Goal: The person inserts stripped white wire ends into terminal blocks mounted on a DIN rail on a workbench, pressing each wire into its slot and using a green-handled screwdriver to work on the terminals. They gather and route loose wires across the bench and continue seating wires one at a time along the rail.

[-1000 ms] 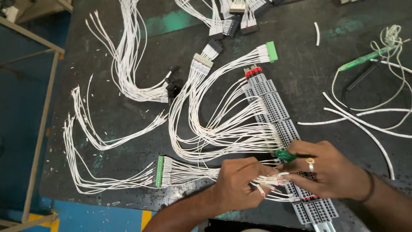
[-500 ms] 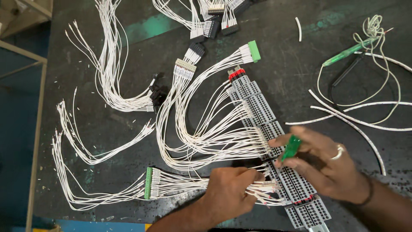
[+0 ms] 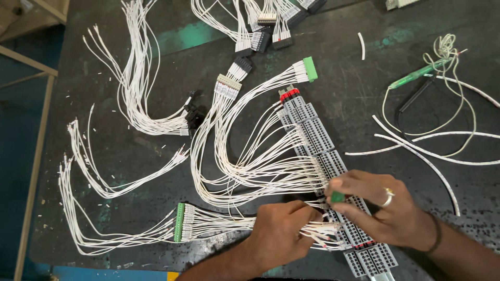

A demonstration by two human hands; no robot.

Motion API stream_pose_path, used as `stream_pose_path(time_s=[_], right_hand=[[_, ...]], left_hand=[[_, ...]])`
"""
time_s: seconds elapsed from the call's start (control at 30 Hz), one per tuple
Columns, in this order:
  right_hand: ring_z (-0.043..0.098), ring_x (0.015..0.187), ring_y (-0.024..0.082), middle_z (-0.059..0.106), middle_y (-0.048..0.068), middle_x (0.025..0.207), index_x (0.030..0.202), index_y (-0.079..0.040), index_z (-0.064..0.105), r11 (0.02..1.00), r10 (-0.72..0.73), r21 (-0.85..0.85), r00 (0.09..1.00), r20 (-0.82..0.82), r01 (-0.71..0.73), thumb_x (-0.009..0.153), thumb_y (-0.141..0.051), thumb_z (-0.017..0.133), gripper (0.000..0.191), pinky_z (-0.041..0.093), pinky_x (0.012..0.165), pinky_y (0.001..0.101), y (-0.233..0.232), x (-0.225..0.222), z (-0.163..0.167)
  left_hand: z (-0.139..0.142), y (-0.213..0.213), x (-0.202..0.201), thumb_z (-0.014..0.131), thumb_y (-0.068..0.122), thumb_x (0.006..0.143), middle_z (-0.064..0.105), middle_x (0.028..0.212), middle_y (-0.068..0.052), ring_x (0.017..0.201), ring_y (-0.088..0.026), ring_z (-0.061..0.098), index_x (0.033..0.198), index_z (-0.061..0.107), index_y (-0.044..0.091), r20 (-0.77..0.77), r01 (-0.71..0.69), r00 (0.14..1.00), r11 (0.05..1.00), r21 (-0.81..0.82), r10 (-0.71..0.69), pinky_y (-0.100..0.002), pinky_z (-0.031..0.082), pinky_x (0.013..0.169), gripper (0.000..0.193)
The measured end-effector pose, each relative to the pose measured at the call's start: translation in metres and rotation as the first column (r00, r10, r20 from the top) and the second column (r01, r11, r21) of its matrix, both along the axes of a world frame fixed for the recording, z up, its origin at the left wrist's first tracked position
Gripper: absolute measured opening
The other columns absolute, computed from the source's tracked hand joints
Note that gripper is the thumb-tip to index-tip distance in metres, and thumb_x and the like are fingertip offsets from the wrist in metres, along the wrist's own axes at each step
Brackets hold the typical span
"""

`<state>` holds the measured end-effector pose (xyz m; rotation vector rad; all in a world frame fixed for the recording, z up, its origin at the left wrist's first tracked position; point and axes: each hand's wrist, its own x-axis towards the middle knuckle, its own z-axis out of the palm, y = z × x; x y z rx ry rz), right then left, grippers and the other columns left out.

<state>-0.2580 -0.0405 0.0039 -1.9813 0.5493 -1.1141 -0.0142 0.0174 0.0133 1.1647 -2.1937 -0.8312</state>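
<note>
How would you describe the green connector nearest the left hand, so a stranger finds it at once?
On the dark worktable, look at the near edge, just left of the left hand. The green connector stands upright there, white wires fanning from both sides. The other green connector lies farther away.

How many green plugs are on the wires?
2. One green connector sits at the top middle of the dark table; the other green connector lies bottom left, beside the left hand. More may be hidden.
</note>
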Motion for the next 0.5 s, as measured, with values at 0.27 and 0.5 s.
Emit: stream_pose_path(time_s=[0.27,0.5], right_hand=[[0.071,0.069,0.020,0.074,0.008,0.095,0.122,-0.021,0.069,0.958,-0.081,-0.286,0.986,-0.146,0.036,0.081,-0.006,0.075,0.043,0.054,0.056,0.0303,0.027,0.007,-0.009],[0.072,0.068,0.020,0.073,0.010,0.094,0.126,-0.016,0.066,0.970,-0.098,-0.231,0.992,-0.084,0.076,0.077,0.006,0.066,0.055,0.055,0.055,0.0306,0.021,0.001,-0.027]], left_hand=[[-0.003,-0.006,-0.005,0.079,0.013,0.071,0.063,0.083,-0.006,0.072,-0.030,0.068,0.094,0.069,0.011,-0.009,0.011,1.000,0.997,-0.080,-0.011,-0.043,0.053,0.059,0.026],[-0.007,-0.005,-0.010,0.079,0.020,0.071,0.061,0.079,-0.006,0.069,-0.030,0.066,0.089,0.067,0.009,0.039,-0.037,0.998,0.990,-0.139,0.042,-0.044,0.051,0.058,0.024]])
